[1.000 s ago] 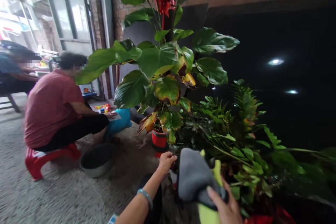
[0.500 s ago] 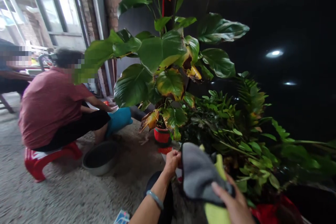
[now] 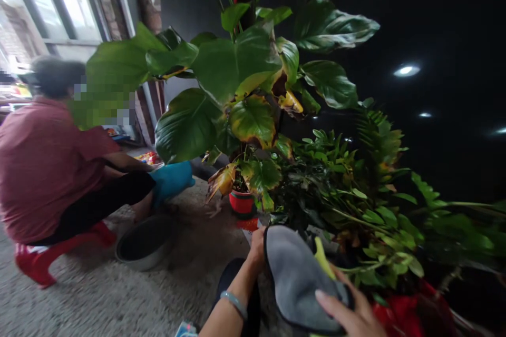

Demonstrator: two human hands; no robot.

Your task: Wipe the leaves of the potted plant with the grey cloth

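Observation:
My right hand (image 3: 350,313) at the bottom edge grips a grey cloth with a yellow-green underside (image 3: 296,276), held up in front of a bushy small-leaved plant (image 3: 348,205). My left hand (image 3: 256,246) reaches forward beside the cloth, its fingers hidden behind the cloth's edge. A pale bracelet (image 3: 234,303) circles that wrist. Just beyond stands a large-leaved plant (image 3: 241,79) with yellowing leaves in a small red pot (image 3: 242,202).
A person in a red shirt (image 3: 43,163) squats on a red stool (image 3: 35,263) at the left, beside a dark basin (image 3: 143,242) and a blue thing (image 3: 172,179). The floor is rough grey concrete. A dark glossy wall fills the right; windows stand at the far left.
The view has swung right and down, so the squatting person sits further left. My left hand has slid behind the cloth's edge. The cloth has moved a little lower.

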